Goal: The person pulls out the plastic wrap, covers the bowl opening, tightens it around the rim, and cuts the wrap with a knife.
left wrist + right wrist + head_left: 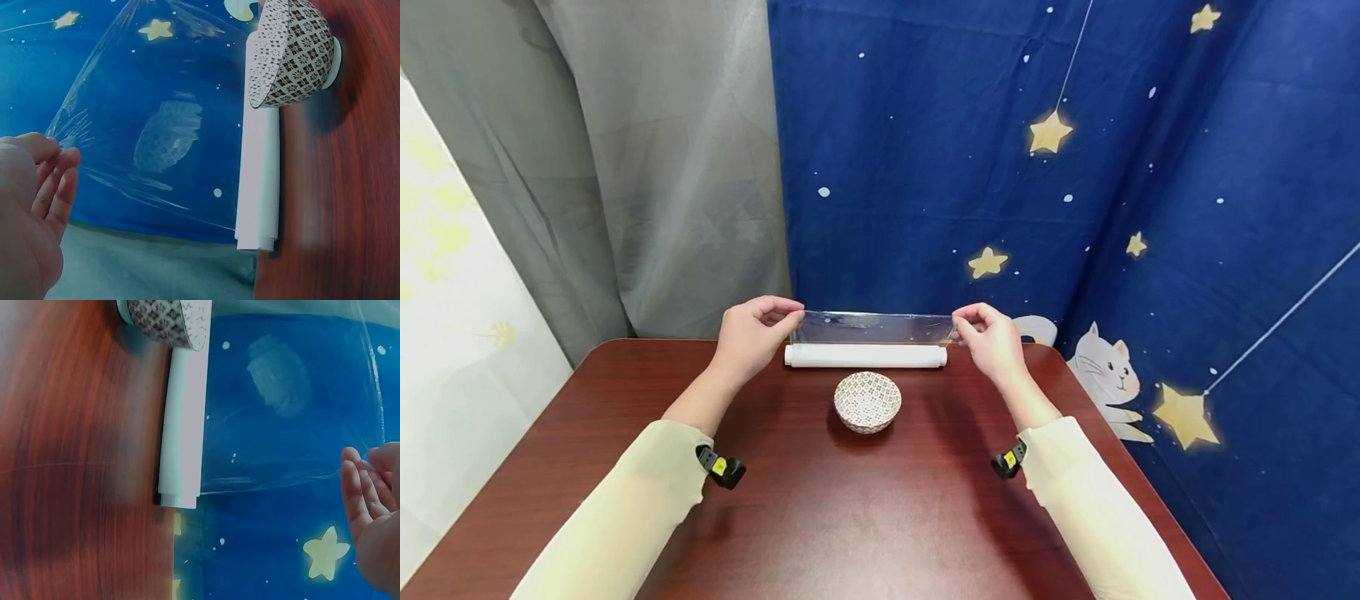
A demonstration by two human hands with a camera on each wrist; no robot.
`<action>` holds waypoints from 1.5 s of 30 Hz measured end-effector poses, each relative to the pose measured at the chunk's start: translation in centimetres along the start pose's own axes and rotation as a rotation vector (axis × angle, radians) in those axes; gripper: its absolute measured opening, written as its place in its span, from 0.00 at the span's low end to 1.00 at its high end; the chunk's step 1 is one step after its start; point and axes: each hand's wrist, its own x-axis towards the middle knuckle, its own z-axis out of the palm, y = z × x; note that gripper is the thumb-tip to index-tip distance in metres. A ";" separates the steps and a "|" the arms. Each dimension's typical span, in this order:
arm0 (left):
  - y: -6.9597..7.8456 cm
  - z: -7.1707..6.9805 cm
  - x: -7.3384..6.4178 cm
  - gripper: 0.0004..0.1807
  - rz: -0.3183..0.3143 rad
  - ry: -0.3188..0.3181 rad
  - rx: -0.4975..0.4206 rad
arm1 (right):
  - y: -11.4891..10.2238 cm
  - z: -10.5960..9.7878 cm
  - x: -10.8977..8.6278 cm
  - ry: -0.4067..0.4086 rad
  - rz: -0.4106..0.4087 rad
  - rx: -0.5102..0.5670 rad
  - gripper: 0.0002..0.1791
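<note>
A sheet of clear plastic wrap (872, 327) stands stretched up from a white roll (867, 357) that lies along the far side of the table. At its upper left corner, my left hand (756, 335) pinches the film between thumb and fingers. My right hand (990, 340) pinches the opposite corner the same way. Creases fan out from the pinch in the left wrist view, where the film (169, 137) mirrors the bowl's pattern. On the near side of the roll sits a small patterned bowl (867, 402), upright and untouched by either hand.
The brown wooden table (865, 517) ends just beyond the roll. Behind it hang a grey curtain (677, 167) and a blue curtain (910, 167) printed with stars and a cat. A white patterned cloth (460, 333) hangs at the left side.
</note>
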 end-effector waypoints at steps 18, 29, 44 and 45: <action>-0.6 -1.5 -3.4 0.05 0.040 -0.078 0.016 | 0.4 -1.4 -5.1 -0.112 -0.061 -0.014 0.06; -0.6 -1.7 -4.9 0.05 0.059 -0.048 -0.005 | 0.3 -1.7 -6.3 -0.119 -0.067 -0.026 0.05; 0.1 -1.5 -5.9 0.04 0.083 -0.030 0.003 | 0.3 -2.3 -7.3 -0.121 -0.073 -0.026 0.05; 0.1 -1.5 -6.0 0.04 0.082 -0.030 0.000 | 0.4 -2.3 -7.4 -0.123 -0.074 -0.029 0.05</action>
